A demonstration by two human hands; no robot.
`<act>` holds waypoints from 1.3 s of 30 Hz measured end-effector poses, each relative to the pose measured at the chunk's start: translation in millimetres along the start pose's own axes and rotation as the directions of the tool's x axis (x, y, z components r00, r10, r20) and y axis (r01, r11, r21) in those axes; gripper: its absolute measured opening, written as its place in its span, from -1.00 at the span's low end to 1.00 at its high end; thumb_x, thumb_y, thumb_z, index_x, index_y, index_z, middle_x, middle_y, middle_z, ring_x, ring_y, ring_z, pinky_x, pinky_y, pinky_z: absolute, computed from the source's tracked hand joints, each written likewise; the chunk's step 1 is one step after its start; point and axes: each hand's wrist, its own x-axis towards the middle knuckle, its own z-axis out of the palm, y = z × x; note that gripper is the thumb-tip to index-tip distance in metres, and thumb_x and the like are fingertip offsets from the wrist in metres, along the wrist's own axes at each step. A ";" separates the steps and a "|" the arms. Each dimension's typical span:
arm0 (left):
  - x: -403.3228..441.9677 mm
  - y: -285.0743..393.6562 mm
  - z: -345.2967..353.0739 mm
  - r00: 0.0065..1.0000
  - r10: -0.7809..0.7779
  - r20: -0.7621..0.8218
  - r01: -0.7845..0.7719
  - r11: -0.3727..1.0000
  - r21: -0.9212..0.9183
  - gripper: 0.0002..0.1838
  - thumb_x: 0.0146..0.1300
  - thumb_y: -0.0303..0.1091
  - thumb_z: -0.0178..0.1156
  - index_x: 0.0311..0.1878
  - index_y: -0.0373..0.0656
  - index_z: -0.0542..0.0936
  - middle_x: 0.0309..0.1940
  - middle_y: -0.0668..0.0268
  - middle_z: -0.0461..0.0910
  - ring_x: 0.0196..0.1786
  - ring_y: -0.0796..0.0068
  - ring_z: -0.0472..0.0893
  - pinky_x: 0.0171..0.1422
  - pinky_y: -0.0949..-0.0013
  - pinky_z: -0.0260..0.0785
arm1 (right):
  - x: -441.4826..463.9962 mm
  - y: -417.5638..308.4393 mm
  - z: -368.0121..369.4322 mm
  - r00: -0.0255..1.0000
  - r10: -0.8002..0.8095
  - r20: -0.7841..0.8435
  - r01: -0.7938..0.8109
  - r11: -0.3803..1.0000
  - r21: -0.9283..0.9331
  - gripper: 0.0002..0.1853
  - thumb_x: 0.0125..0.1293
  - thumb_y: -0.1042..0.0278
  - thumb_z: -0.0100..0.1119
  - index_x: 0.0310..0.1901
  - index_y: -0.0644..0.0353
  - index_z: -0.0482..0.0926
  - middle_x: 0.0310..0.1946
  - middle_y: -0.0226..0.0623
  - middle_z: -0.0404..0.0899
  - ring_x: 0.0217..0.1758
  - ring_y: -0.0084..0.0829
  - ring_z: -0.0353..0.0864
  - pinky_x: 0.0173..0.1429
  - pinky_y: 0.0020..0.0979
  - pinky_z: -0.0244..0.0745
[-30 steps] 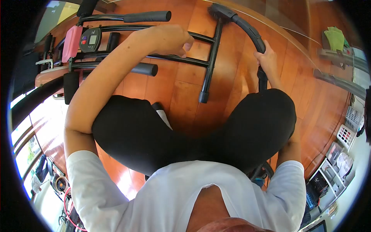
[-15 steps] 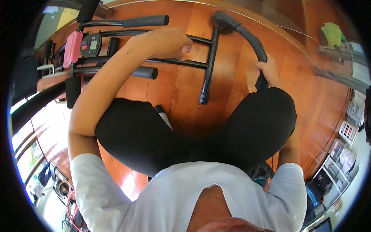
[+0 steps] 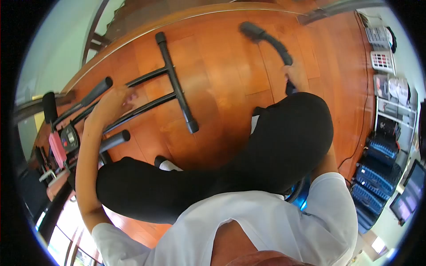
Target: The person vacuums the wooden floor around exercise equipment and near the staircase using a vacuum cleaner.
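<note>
At the right, my right hand (image 3: 296,76) is wrapped round the dark handle of a vacuum hose. The vacuum's curved tube (image 3: 277,45) runs up from it to a brush head (image 3: 251,32) over the wooden floor (image 3: 222,71). My left hand (image 3: 119,103) is over the black frame bars of an exercise machine (image 3: 148,106), with its fingers partly spread and nothing visible in them. A black crossbar (image 3: 176,82) forms the end of that frame. Part of a blue vacuum body (image 3: 302,195) shows beside my right knee.
The machine's display (image 3: 69,138) and padded handles (image 3: 96,91) are at the left. Blue-and-black cases (image 3: 375,177), a white shelf (image 3: 399,113) and a white basket (image 3: 383,61) line the right wall. A cable (image 3: 364,106) runs along the floor there.
The view has turned, so the machine now appears farther left and tilted. My left hand has shifted left along the frame. The brush head now appears apart from the crossbar, still held by my right hand.
</note>
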 end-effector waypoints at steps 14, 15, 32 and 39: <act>102.9 100.2 -12.0 0.992 0.060 0.107 -0.070 0.993 0.098 -0.61 0.07 -0.47 0.30 0.02 -0.18 0.55 -0.01 0.10 0.57 0.01 0.02 0.58 0.11 0.11 0.44 | 135.8 121.8 -33.2 0.921 0.105 -0.374 -0.119 0.993 -0.014 -0.66 0.02 0.42 0.16 -0.13 0.35 0.48 -0.61 -0.12 0.50 -0.63 -0.32 0.54 -0.50 -0.30 0.44; 117.2 117.3 -11.0 0.988 0.130 0.086 -0.137 0.987 0.081 -0.58 0.07 -0.47 0.30 0.05 -0.18 0.53 0.04 0.11 0.55 0.03 0.03 0.57 0.12 0.11 0.44 | 140.9 142.2 -27.0 0.906 0.020 -0.423 -0.066 0.993 -0.096 -0.66 0.02 0.41 0.16 -0.13 0.35 0.47 -0.61 -0.09 0.50 -0.60 -0.28 0.56 -0.47 -0.27 0.46; 295.7 311.8 18.7 0.897 0.440 0.050 -0.416 0.876 -0.244 -0.36 0.22 -0.38 0.24 0.36 -0.19 0.29 0.33 0.00 0.30 0.35 -0.01 0.34 0.43 0.16 0.22 | 71.9 102.1 -115.3 0.784 0.579 -0.222 -0.560 0.815 0.148 -0.44 0.04 0.34 0.10 0.16 0.24 0.45 -0.38 0.06 0.62 -0.33 -0.09 0.67 -0.24 -0.14 0.51; 251.4 358.3 -15.9 0.984 0.178 -0.019 -0.153 0.783 -0.603 -0.31 0.30 -0.18 0.20 0.45 -0.07 0.20 0.45 0.03 0.12 0.50 0.01 0.10 0.51 0.12 0.04 | 121.8 94.0 -129.0 0.815 0.506 -0.283 -0.514 0.856 0.051 -0.54 0.11 0.35 0.06 0.10 0.23 0.48 -0.24 0.21 0.62 -0.12 0.11 0.63 -0.08 -0.01 0.48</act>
